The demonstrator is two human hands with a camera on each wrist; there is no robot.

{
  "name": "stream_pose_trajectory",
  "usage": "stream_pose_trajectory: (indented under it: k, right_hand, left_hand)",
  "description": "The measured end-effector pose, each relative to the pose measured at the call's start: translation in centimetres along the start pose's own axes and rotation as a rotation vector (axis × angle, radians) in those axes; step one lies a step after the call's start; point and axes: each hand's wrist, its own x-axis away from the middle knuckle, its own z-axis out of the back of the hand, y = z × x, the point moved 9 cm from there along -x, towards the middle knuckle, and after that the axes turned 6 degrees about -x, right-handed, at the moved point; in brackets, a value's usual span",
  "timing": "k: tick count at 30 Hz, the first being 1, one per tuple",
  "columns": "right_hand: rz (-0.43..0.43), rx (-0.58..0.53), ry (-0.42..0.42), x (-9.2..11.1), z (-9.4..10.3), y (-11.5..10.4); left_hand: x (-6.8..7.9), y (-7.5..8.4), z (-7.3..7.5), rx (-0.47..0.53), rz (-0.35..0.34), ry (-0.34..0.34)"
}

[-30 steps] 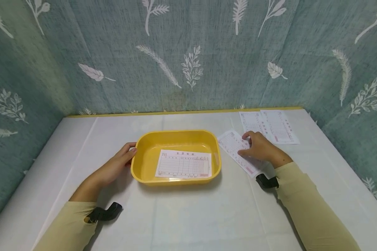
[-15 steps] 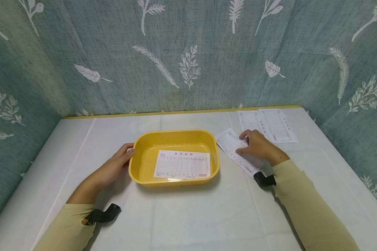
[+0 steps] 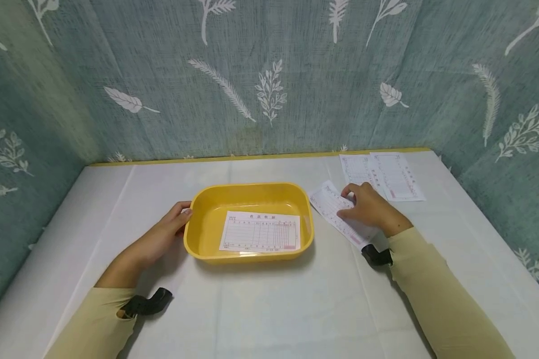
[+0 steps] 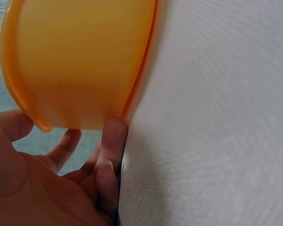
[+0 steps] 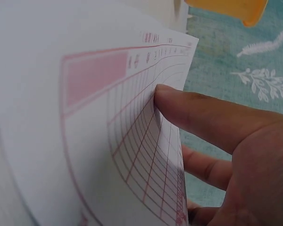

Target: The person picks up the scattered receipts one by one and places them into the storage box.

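1. Starting left, a sleeve (image 3: 92,321) runs off the near edge of the head view, with a black band (image 3: 147,302) at the wrist.
2. Here's the left hand (image 3: 154,242), gripping the left end of the tray: the left wrist view has the thumb up at the rim and the fingers lower, one down by the table, some tucked behind others. That view cuts off most of the tray.
3. Centre stage, the tray (image 3: 210,219), upright on the table (image 3: 260,309). Its near wall hides the near edge of the tray slip (image 3: 259,232), lying inside; a pale sliver below could be a glint or more paper, can't tell.
4. White tabletop runs from the tray to the near edge of the picture, and a broad strip of it reaches back to the yellow border (image 3: 260,158) below the backdrop (image 3: 233,129).
5. Just right of the tray, the held slip (image 3: 330,204), slanted, its far-left corner so near the rim that contact can't be judged.
6. And the right hand (image 3: 370,209) has that slip pinched, thumb on the printed face, paper bowing! The slip hides part of the other fingers in the right wrist view; the small print blurs.
7. Far right, the left far slip (image 3: 357,168) is partly covered by the right far slip (image 3: 397,177), and the knuckles block its near end. More white cloth lies to their right.
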Motion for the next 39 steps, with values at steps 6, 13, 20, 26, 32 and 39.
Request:
stream_pose_trajectory:
  k: [6,13,20,26,32,39]
  right_hand:
    - [0.001,0.002,-0.013,0.0,0.1,-0.2]
    - [0.026,-0.018,-0.036,0.1,0.1,-0.4]
    - [0.006,-0.054,-0.072,0.5,-0.1,-0.1]
    - [0.036,-0.085,-0.055,0.7,0.2,-0.3]
    - [0.027,-0.097,-0.042,0.7,0.5,-0.2]
    - [0.06,-0.093,-0.023,0.7,1.0,-0.5]
  left_hand:
    - [0.0,0.2,0.1,-0.017,-0.017,0.004]
    - [0.0,0.2,0.3,-0.008,-0.007,0.02]
    - [0.0,0.1,0.0,-0.015,-0.006,0.006]
    - [0.1,0.1,0.1,-0.01,-0.013,0.009]
    - [0.0,0.0,0.0,-0.01,-0.014,0.002]
    - [0.1,0.0,0.2,-0.012,-0.01,0.007]
